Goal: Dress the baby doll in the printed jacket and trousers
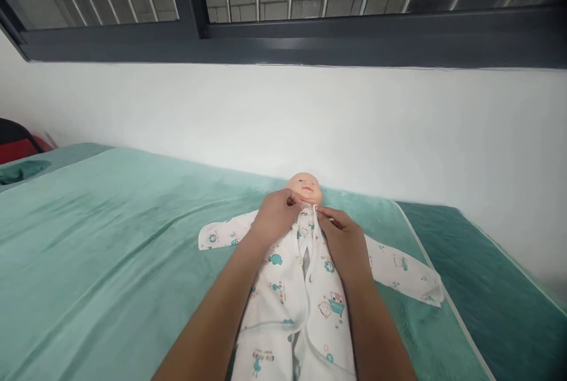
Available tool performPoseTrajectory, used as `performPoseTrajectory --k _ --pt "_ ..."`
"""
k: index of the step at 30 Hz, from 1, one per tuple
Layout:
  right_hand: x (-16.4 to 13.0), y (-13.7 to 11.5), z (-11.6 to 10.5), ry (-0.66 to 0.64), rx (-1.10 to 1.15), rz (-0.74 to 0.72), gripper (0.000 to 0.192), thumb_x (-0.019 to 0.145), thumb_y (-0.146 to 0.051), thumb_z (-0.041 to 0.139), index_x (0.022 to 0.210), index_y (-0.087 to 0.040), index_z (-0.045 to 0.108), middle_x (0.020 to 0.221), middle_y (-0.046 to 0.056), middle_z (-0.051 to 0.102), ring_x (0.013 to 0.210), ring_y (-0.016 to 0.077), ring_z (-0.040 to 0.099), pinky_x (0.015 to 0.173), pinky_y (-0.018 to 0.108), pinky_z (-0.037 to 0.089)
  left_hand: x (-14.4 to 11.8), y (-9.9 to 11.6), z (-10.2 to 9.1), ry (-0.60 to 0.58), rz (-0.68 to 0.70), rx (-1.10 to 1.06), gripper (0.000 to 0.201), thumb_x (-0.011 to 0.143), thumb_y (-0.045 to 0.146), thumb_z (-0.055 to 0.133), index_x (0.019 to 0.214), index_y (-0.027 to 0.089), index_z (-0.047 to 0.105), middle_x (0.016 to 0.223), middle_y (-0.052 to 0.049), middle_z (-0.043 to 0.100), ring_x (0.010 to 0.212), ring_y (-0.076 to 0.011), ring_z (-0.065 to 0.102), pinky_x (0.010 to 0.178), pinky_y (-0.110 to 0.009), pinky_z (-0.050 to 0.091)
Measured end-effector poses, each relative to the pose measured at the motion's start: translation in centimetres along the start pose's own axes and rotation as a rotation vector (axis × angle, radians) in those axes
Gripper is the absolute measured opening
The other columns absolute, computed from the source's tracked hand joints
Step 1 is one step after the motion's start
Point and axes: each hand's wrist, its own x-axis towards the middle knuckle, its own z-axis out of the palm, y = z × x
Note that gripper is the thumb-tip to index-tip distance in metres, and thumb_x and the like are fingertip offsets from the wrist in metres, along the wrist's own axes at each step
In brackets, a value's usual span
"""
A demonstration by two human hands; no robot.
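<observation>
A baby doll [305,185] lies on its back with its head toward the wall. It wears a white printed romper [277,286], the sleeves spread out to both sides and the front parted down the middle. At the collar, just under the doll's chin, my left hand [278,212] pinches one edge of the romper's neckline. My right hand [343,236] pinches the opposite edge, close beside it. Small snaps show along the opening below my hands. The doll's arms and legs are hidden by the cloth.
Under the doll spreads a light green blanket [110,239], with a darker green cover [487,269] at the right. A white wall [266,115] rises behind, below a dark window frame [310,44]. A red and black item [20,142] sits at the far left.
</observation>
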Motion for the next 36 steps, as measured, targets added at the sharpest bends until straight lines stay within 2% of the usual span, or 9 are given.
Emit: performPoseTrajectory --k 4,7,14,21,27,31,36 --pt "0.0 0.5 -0.2 0.01 0.168 -0.057 0.026 0.077 -0.04 0.066 0.095 -0.024 0.076 0.11 0.004 0.072 0.103 0.0247 0.063 0.09 0.037 0.046 0.4 0.7 0.6 0.065 -0.004 -0.133 0.01 0.077 0.025 0.057 0.073 0.018 0.062 0.074 -0.001 0.065 0.065 -0.013 0.054 0.06 -0.024 0.039" --pt "0.1 1.0 -0.2 -0.01 0.259 -0.088 0.026 0.078 -0.039 0.066 0.098 -0.026 0.076 0.114 0.003 0.071 0.108 0.024 0.062 0.092 0.036 0.046 0.6 0.8 1.2 0.063 -0.032 -0.204 0.011 0.077 0.027 0.058 0.072 0.018 0.061 0.067 0.001 0.059 0.059 -0.0113 0.049 0.056 -0.024 0.036" --pt "0.0 0.9 0.2 -0.029 0.168 -0.103 0.03 0.078 -0.038 0.065 0.104 -0.025 0.076 0.113 0.004 0.072 0.105 0.0245 0.064 0.092 0.038 0.047 0.6 -0.9 1.4 -0.045 0.015 -0.316 0.017 0.077 0.033 0.061 0.076 0.016 0.065 0.073 -0.001 0.062 0.065 -0.0127 0.053 0.062 -0.025 0.041" --pt "-0.1 0.4 0.3 -0.034 0.15 -0.091 0.032 0.077 -0.039 0.064 0.1 -0.021 0.076 0.104 0.006 0.074 0.098 0.0245 0.066 0.086 0.036 0.049 0.3 -0.9 1.1 -0.048 0.078 -0.178 0.017 0.082 0.033 0.058 0.08 0.017 0.063 0.084 -0.003 0.067 0.077 -0.0152 0.059 0.072 -0.026 0.045" --pt "0.3 0.6 0.3 -0.107 0.146 -0.044 0.034 0.072 -0.035 0.068 0.101 -0.018 0.07 0.091 0.004 0.071 0.078 0.0176 0.063 0.07 0.029 0.047 0.0 -0.6 1.2 -0.066 0.112 -0.039 0.017 0.085 0.031 0.053 0.08 0.018 0.062 0.086 -0.002 0.069 0.08 -0.0159 0.06 0.073 -0.027 0.044" --pt "0.6 1.1 0.4 -0.146 0.148 -0.035 0.032 0.072 -0.033 0.067 0.1 -0.019 0.067 0.087 0.001 0.067 0.071 0.0134 0.057 0.066 0.027 0.044 -0.2 -0.2 1.3 -0.051 0.087 0.04 0.025 0.087 0.038 0.049 0.075 0.018 0.058 0.081 -0.002 0.067 0.076 -0.0155 0.057 0.067 -0.027 0.042" --pt "0.6 1.1 0.4 -0.168 0.137 -0.062 0.03 0.072 -0.033 0.065 0.099 -0.02 0.067 0.086 0.0 0.064 0.064 0.0114 0.052 0.062 0.026 0.041 -0.4 0.3 1.5 -0.043 0.02 0.026 0.011 0.08 0.027 0.056 0.084 0.019 0.061 0.087 -0.003 0.069 0.074 -0.0143 0.058 0.065 -0.025 0.042"
